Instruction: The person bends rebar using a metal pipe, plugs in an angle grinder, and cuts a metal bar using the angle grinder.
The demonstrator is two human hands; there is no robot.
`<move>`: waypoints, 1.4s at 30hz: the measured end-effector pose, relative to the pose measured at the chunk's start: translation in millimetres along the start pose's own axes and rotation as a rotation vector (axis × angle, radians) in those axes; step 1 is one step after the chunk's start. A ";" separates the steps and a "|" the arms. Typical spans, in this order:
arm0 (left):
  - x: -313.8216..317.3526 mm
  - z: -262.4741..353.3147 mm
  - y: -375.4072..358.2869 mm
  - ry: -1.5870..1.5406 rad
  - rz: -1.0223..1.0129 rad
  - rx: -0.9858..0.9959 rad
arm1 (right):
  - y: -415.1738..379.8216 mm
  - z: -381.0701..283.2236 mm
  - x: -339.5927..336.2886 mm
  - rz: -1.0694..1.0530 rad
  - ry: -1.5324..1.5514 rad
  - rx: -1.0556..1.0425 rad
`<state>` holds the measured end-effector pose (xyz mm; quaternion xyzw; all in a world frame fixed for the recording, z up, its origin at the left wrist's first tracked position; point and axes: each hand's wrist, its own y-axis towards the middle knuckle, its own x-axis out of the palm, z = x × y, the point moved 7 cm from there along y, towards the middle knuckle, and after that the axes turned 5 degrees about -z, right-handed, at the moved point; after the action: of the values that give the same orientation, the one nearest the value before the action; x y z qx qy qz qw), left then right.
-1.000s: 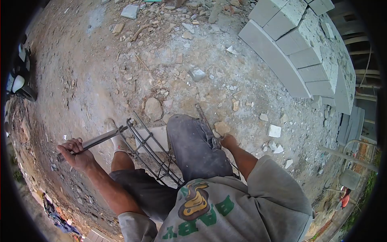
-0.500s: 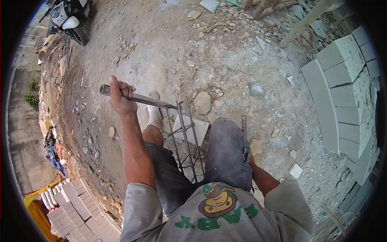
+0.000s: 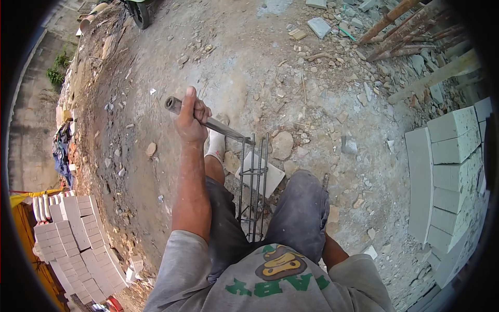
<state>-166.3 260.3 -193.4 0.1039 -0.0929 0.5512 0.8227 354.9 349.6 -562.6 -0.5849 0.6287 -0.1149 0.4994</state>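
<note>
My left hand (image 3: pixel 191 118) is wrapped round a hollow metal pipe (image 3: pixel 223 129), thumb lying along it. The pipe's open near end sticks out past the hand, and its far end meets the top of a rebar cage (image 3: pixel 253 171). That cage of thin ribbed bars and cross ties stands between my knees. Behind it lies a pale square tile (image 3: pixel 273 174) on the ground. My right forearm (image 3: pixel 333 252) passes down beside my right thigh, and the hand is hidden behind the leg. A short rod end (image 3: pixel 326 181) shows beside the right knee.
Grey blocks (image 3: pixel 448 171) are stacked at the right. More blocks (image 3: pixel 73 244) stand at lower left beside yellow sheeting (image 3: pixel 31 229). Wooden poles (image 3: pixel 405 31) lie at upper right. Stones and rubble cover the dirt ground (image 3: pixel 234 67). A vehicle wheel (image 3: pixel 139 13) shows at the top.
The whole view has swung, shifting the scene rightward at the front. My left hand keeps its grip, and the pipe now slants more steeply against the rebar cage.
</note>
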 end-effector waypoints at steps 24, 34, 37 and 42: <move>7.3 2.0 -33.4 -0.001 0.055 0.023 | -9.3 57.9 -29.2 0.070 0.039 -0.172; 7.1 9.0 -36.5 -0.034 0.026 0.068 | -66.3 -73.4 -155.4 0.134 -0.084 -0.344; 5.9 7.9 -33.8 -0.041 0.024 0.065 | -60.9 -66.9 -179.0 0.171 0.216 -0.262; 6.5 1.3 -22.2 -0.044 0.041 0.056 | -66.6 -110.3 -248.1 0.519 0.371 -0.011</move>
<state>-143.3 257.5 -191.9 0.1368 -0.0975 0.5680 0.8057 266.8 492.7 -339.2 -0.3765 0.8379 -0.0849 0.3859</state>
